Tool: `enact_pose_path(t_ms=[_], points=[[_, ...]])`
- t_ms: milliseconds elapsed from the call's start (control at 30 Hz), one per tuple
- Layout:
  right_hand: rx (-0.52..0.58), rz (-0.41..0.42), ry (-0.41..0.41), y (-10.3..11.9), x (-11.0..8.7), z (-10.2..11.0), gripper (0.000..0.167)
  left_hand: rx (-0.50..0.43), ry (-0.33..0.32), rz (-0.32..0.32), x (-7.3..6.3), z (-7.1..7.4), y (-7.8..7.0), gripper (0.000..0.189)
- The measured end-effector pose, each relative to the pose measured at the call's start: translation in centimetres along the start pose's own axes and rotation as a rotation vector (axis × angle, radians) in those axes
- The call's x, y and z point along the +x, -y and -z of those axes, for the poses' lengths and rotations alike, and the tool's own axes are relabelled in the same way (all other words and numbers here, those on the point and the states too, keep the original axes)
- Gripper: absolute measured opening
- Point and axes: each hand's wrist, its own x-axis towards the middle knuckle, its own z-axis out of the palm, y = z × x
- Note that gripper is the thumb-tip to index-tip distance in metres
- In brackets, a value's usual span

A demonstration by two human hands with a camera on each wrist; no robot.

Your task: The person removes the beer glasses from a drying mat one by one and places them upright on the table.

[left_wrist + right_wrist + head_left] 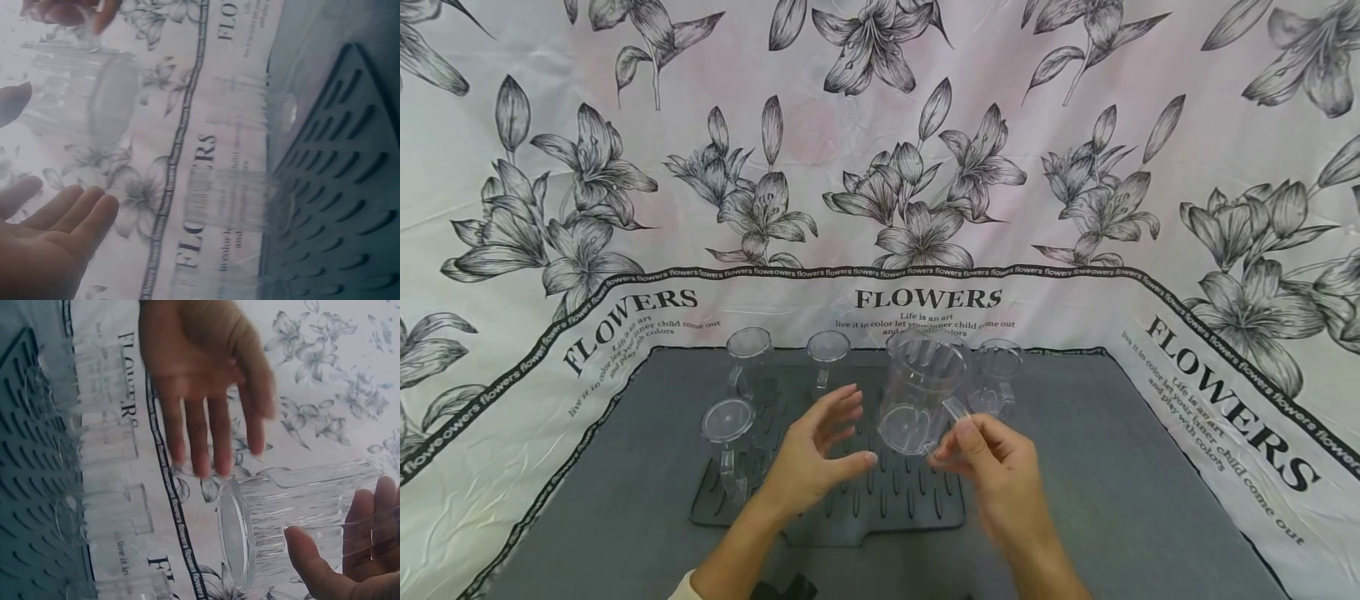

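My right hand (pixel 1000 467) pinches the handle of a clear mug (pixel 910 425), thumb on top and fingers curled under. The mug is raised above the drying mat, rim up and slightly tilted, and its ribbed side and round base (pixel 234 531) show in the right wrist view. To its left my left hand (pixel 816 450) is held up, fingers spread and thumb apart, holding nothing. Its palm (pixel 40 253) appears in the left wrist view, with a gap between the fingers and the mug.
A dark drying mat (pixel 850 529) with raised ridges lies on the grey table (pixel 1120 467). Clear mugs stand on its left side (pixel 727 421), (pixel 749 343), at the back middle (pixel 828 346) and behind the held mug (pixel 1000 360). Flower-printed cloth (pixel 925 283) surrounds the table.
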Motion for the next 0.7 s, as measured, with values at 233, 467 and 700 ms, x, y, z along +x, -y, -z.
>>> enact_pose_path(t_ms=[233, 467, 700], points=[[-0.062, 0.021, -0.056, 0.9, 0.9, 1.0, 0.025, 0.046, -0.058, -0.064, -0.3, 1.2, -2.0, 0.076], [-0.130, 0.043, -0.124, 1.5, 2.0, 2.4, 0.026, 0.074, -0.113, -0.083, -0.9, 3.3, -3.3, 0.076], [-0.182, 0.039, -0.147, 1.9, 2.7, 3.6, 0.027, 0.106, -0.166, -0.114, -2.2, 5.6, -3.8, 0.076]])
